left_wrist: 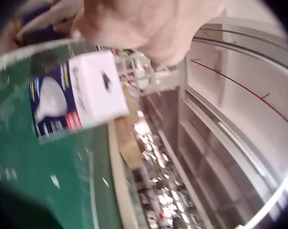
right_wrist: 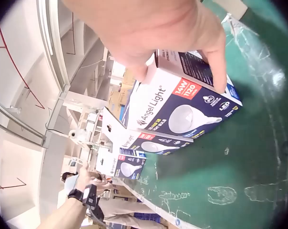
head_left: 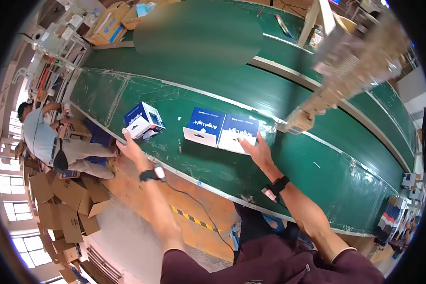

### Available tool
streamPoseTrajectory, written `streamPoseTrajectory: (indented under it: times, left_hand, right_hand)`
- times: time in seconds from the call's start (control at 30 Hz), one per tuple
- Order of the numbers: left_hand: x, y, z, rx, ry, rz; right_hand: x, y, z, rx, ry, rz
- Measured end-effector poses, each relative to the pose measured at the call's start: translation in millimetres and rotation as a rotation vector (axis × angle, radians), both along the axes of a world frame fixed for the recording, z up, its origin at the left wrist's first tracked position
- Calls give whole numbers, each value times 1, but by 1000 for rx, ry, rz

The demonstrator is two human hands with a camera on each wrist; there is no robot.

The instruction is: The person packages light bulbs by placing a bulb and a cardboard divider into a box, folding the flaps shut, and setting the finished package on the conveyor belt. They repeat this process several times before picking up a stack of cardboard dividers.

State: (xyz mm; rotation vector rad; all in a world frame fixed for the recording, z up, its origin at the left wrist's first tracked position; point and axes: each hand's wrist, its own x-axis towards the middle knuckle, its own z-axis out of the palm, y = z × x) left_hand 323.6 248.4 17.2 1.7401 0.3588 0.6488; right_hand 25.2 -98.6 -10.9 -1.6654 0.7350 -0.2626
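My right hand [head_left: 261, 152] grips the rightmost light bulb box [right_wrist: 191, 107], thumb on one side and fingers on the other. It is a blue and white "Angel Light" carton standing on the green table. Close against it on the left stands a second bulb box [head_left: 204, 124], its white hang flap facing me. Further left is a third bulb box [head_left: 144, 120], turned at an angle, with a bulb printed on its side [left_wrist: 51, 100]. My left hand [head_left: 131, 150] is at this box's near left corner, fingertips beside its white flap; part of the fingers is hidden.
The green table [head_left: 208, 165] has a metal-edged rail behind the boxes. A blurred, transparent plastic-wrapped object [head_left: 345, 71] hangs over the table at right. At the left another person [head_left: 47, 137] bends near cartons, and flattened cardboard boxes [head_left: 66, 203] lie piled on the floor.
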Motion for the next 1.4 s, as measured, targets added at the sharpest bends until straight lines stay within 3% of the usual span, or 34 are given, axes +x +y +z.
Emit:
streamPoseTrajectory:
  times: [0.03, 0.1, 0.13, 0.23, 0.27, 0.37, 0.4, 0.5, 0.6, 0.67, 0.73, 0.8, 0.83, 0.87, 0.9, 0.93, 1.0, 1.03, 1.07, 1.1, 1.17, 1.27, 1.3, 1.37, 1.4]
  left_hand:
    - [30, 41, -19, -190, 82, -344]
    - [51, 51, -17, -270, 379, -318]
    - [68, 55, -19, -255, 354, -538]
    - [113, 43, -35, -200, 445, -787]
    - [118, 30, -27, -68, 464, -867]
    - [127, -16, -28, -131, 548, -1118]
    - [121, -35, -36, -27, 460, -966]
    - [139, -36, -72, -164, 448, -842]
    - [125, -57, -48, 5, 470, -699]
    - [114, -66, -37, 178, 479, -570]
    - [115, -56, -43, -48, 420, -596]
    - [119, -38, -50, -146, 325, -544]
    - [110, -33, -37, -100, 268, -379]
    - [98, -25, -32, -77, 224, -293]
    - [84, -18, -32, -50, 172, -210]
    - [62, -14, -37, 30, 115, -140]
    - [11, -19, -58, 438, 108, 24]
    - [-30, -42, -54, 547, 64, -16]
    - [-74, -78, -51, 614, -4, -114]
    - [-118, -123, -51, 629, -73, -255]
    - [-219, -236, -45, 614, -182, -570]
    - [-405, -383, -23, 587, -258, -995]
    - [-472, -415, -20, 612, -244, -1122]
    - [-562, -454, -7, 678, -163, -1359]
    - [-599, -464, -6, 716, -111, -1432]
  right_hand:
    - [18, 5, -1, 24, 3, -3]
    - [44, 7, 4, 88, -5, -17]
    - [59, 12, 6, 128, -3, -24]
    - [94, 22, 17, 110, 71, -30]
    - [103, 24, 18, 102, 102, -28]
    - [111, 30, -3, 102, 66, -40]
    - [111, 29, -9, 103, 31, -48]
    - [113, 21, 10, 16, 252, -16]
    - [120, 7, 12, -45, 264, 78]
    - [107, 0, 9, 14, 138, 92]
    - [84, -8, -17, 170, -22, 85]
    - [37, -29, -7, 202, 9, 141]
    - [9, -44, 4, 146, 12, 199]
    - [-20, -60, 17, -56, 174, 266]
    - [-57, -72, -3, 139, 99, 196]
    - [-94, -86, -27, 329, 23, 127]
    - [-172, -125, -35, 174, 155, 183]
    - [-215, -138, -38, 123, 130, 154]
    - [-256, -160, -31, -97, 158, 169]
    - [-297, -184, -6, -76, 309, 164]
    - [-404, -252, -25, -262, 301, 75]
    - [-565, -375, -30, -467, 364, -212]
    - [-628, -415, -16, -556, 370, -260]
    - [-737, -477, -31, -597, 335, -605]
    - [-784, -505, -4, -567, 380, -716]
